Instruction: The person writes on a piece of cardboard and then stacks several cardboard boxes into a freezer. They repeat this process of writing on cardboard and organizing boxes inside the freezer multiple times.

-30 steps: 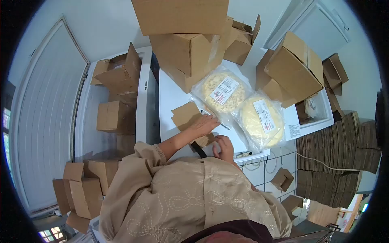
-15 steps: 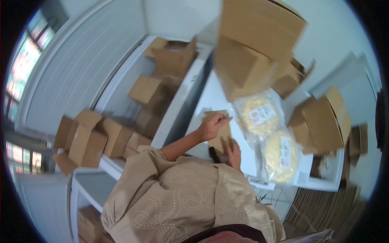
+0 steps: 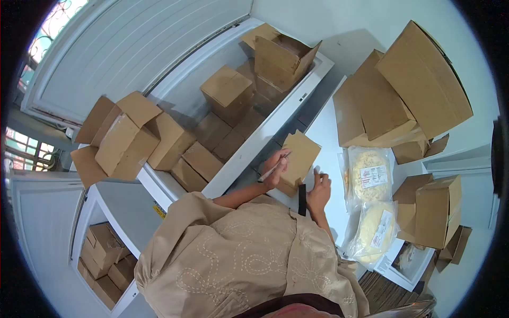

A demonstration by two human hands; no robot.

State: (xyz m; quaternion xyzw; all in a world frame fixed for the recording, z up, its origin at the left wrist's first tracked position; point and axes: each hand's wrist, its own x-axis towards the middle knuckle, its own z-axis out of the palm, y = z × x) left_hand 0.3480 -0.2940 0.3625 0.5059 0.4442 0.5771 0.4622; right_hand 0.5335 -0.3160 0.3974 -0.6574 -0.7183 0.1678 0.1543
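My left hand (image 3: 275, 168) is closed around a slim pen (image 3: 274, 168), over the left side of a piece of brown cardboard (image 3: 301, 153) with one ragged edge. The cardboard lies on a white surface (image 3: 330, 124). Beside its lower right edge rests my right hand (image 3: 319, 191), fingers stretched out, holding nothing I can see. Between that hand and the cardboard is a narrow black strip-like object (image 3: 302, 200). To the right lie two clear packs of pale food, an upper pack (image 3: 366, 183) and a lower pack (image 3: 374, 233), each with a white label.
An open white chest freezer (image 3: 249, 146) on the left holds several cardboard boxes (image 3: 227, 93). An open box (image 3: 124, 140) sits on its near corner. Large open cartons (image 3: 379, 103) stand behind the packs, and another carton (image 3: 432, 209) stands at the right.
The view has shifted, showing more of the freezer. My left hand now shows a pen and sits at the cardboard's left side. My right hand's fingers have come to the cardboard's edge.
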